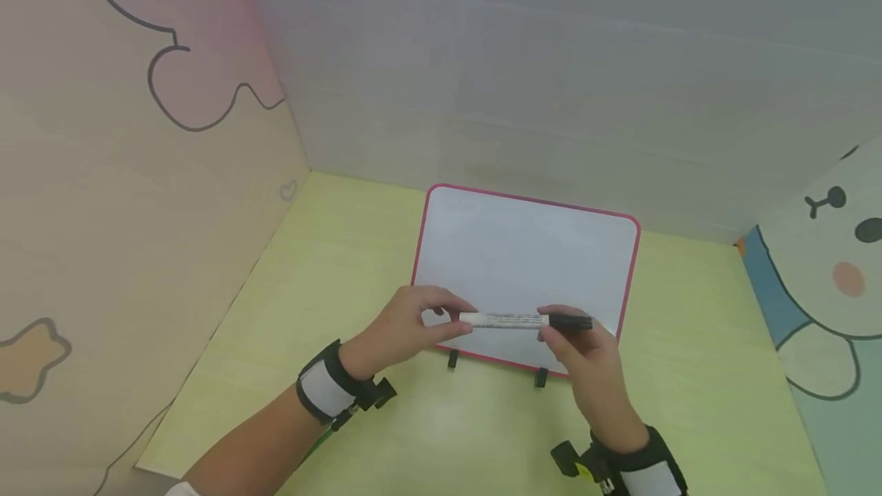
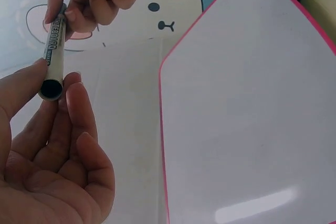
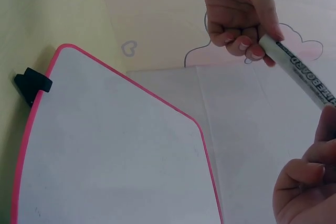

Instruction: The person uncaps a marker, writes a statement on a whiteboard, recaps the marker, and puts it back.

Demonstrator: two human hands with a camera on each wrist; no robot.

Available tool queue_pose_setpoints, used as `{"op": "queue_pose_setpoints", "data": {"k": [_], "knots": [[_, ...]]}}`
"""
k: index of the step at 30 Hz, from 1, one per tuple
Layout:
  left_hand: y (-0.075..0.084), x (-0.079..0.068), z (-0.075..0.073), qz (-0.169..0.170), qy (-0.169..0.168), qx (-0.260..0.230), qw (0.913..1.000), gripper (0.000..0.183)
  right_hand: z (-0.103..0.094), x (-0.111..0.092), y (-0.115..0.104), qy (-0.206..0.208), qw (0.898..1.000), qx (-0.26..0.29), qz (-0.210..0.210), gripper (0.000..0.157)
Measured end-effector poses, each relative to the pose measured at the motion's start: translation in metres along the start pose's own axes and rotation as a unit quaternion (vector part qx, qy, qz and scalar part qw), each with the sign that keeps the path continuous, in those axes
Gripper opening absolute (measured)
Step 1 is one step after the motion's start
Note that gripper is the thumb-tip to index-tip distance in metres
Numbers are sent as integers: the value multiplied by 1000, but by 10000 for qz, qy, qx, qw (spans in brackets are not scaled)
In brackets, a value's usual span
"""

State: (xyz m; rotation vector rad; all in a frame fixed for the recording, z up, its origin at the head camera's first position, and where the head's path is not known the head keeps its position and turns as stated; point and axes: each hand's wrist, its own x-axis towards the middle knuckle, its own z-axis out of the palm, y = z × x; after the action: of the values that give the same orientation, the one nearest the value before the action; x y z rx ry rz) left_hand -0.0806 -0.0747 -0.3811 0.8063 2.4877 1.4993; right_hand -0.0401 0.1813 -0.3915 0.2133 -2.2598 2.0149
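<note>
Whiteboard (image 1: 524, 266) as landmark; marker (image 1: 506, 321) held up in front of the whiteboard's lower part, apart from its surface in both wrist views; long axis runs left to right, roughly along the whiteboard's bottom edge, spanning the gap between the hands; left hand (image 1: 406, 320) pinches the plain white end, thumb against fingers, over the whiteboard's lower left; right hand (image 1: 589, 358) grasps the black cap (image 1: 572, 322) end between thumb and fingers, over the whiteboard's lower right; both hands in contact, neither nearer overall, but the cap is on the right hand's side; cap looks seated on the barrel, no tip visible; printed lettering on the barrel; two black feet (image 1: 541, 378) at the whiteboard's bottom edge; yellow tabletop (image 1: 358, 251) around the whiteboard; pale wall (image 1: 551, 98) behind it.
</note>
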Motion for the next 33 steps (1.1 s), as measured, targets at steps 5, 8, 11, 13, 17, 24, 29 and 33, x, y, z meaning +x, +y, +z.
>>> {"op": "queue_pose_setpoints", "data": {"k": [5, 8, 11, 13, 17, 24, 29, 33], "knots": [[-6, -1, -5, 56, 187, -169, 9997, 22, -7, -1, -1, 300, 9995, -80, 76, 22], [-7, -2, -7, 111, 314, -287, 9990, 22, -10, -1, -2, 390, 9989, -267, 44, 21], [-8, -2, -10, 138, 443, -345, 9983, 21, -13, -1, -4, 426, 9984, -366, -54, 19], [-8, -2, -12, 138, 489, -385, 9980, 21, -15, -1, -5, 341, 9986, -365, -149, 19], [-5, -3, -15, 145, 484, -434, 9978, 20, -18, -2, -7, 3, 9981, -449, -433, 19], [3, -8, -19, 167, 320, -395, 9986, 17, -25, -2, -8, -623, 9850, -638, -1478, 29], [9, -9, -19, 478, -154, -16, 9987, 20, -25, -2, -15, -889, 9597, -1714, -2041, 34], [18, -10, -16, 583, -796, 302, 9947, 22, -23, -5, -23, -1121, 9369, -2547, -2116, 34]]}}
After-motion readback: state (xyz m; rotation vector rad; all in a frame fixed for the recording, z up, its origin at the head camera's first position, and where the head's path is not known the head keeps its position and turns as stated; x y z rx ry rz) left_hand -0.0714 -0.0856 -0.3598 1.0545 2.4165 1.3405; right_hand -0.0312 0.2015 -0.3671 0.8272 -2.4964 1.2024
